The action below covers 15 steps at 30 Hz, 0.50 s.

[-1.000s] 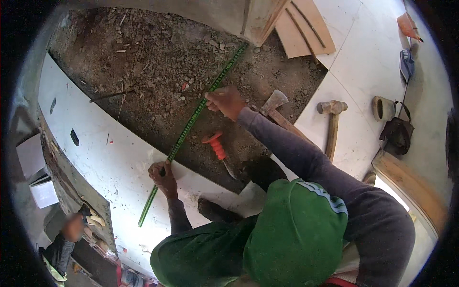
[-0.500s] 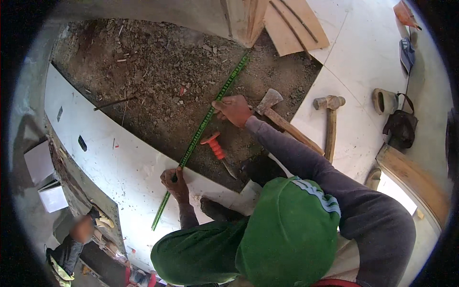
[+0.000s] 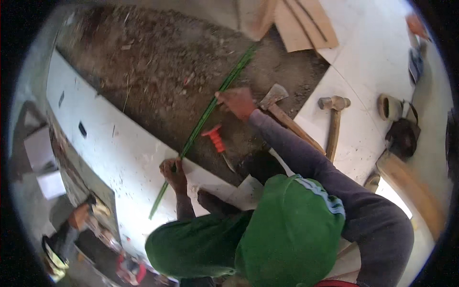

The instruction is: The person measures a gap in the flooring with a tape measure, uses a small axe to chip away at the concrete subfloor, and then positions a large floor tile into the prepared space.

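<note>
**Me:** I've got the feed up, nearest things first: green-clad legs (image 3: pixel 289 225) fill the bottom of my view. Just beyond them is the left hand (image 3: pixel 174 174), over the white tiles (image 3: pixel 119 136).

**Partner:** What's it got?

**Me:** The green strip (image 3: pixel 198 126) — the left hand's fingers are curled in around it, and a short end pokes out below, over the tiles.

**Partner:** And the middle?

**Me:** A chisel (image 3: pixel 216 139) with an orange-red grip, lying on the soil just right of the strip. Past it comes the right hand (image 3: pixel 237 102), fingers bent, fingertips right at the strip's edge. It's blurred on my screen, so I can't say whether it's pinching or only pressing.

**Partner:** So where does the strip run?

**Me:** Slantwise, from the tiles under the left hand, past the right, over the bare soil (image 3: pixel 138 62) to near the foot of a wooden post (image 3: pixel 264 21).

**Partner:** Anything else out there?

**Me:** A hatchet (image 3: pixel 294 126), its head over the soil near the right hand; a hammer (image 3: pixel 333 131) on the tiles to its right — and, farthest, a pale board (image 3: pixel 311 33) carrying two thin dark rods (image 3: pixel 313 21).
</note>
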Motion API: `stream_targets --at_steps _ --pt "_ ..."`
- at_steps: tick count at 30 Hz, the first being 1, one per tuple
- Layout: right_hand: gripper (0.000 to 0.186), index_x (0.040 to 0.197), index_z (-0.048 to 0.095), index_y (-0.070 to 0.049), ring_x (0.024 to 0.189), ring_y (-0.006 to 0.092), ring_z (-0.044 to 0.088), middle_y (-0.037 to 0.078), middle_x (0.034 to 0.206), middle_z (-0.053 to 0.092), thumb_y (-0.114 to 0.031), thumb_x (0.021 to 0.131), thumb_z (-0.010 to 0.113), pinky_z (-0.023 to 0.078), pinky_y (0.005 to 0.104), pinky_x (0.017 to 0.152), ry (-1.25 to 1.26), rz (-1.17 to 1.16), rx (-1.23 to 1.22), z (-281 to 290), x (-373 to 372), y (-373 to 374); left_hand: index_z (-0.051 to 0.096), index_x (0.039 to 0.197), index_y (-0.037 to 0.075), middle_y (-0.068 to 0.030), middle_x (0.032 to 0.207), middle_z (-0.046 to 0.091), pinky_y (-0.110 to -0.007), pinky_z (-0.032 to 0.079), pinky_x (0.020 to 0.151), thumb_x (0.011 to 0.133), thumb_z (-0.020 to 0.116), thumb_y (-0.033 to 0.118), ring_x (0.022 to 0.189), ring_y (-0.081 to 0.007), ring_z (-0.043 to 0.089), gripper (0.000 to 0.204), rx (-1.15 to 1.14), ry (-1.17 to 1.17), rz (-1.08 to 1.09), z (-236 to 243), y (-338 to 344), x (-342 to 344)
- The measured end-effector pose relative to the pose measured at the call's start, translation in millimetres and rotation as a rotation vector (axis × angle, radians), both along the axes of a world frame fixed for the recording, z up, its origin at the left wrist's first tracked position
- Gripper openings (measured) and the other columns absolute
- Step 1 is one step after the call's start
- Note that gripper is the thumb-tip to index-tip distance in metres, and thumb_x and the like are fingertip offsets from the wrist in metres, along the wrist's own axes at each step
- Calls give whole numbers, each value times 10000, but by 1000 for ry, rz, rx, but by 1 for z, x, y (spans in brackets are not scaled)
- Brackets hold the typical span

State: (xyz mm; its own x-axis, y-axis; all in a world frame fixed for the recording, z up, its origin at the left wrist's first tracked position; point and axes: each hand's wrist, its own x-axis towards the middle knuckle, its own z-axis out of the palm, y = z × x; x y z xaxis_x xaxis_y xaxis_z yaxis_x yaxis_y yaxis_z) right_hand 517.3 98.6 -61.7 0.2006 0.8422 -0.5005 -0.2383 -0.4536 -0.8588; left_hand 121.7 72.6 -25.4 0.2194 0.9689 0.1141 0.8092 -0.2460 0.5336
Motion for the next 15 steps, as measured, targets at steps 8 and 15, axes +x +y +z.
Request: stream_targets --at_steps 8,15 --pt "472 1246 700 56 932 232 750 179 1103 768 -325 974 764 630 368 795 91 -89 -44 16 3 -1 699 914 60 -144 1035 639 -485 452 949 853 849 258 1036 -359 583 256 -102 44 104 -8 13 -3" --pt "536 1286 680 50 968 279 750 209 1145 750 -350 947 793 642 410 821 74 -106 -1 19 -9 -6 694 939 82 -117 1040 624 -496 439 959 870 840 307 1086 -352 558 277 -58 38 173 5 1 2"
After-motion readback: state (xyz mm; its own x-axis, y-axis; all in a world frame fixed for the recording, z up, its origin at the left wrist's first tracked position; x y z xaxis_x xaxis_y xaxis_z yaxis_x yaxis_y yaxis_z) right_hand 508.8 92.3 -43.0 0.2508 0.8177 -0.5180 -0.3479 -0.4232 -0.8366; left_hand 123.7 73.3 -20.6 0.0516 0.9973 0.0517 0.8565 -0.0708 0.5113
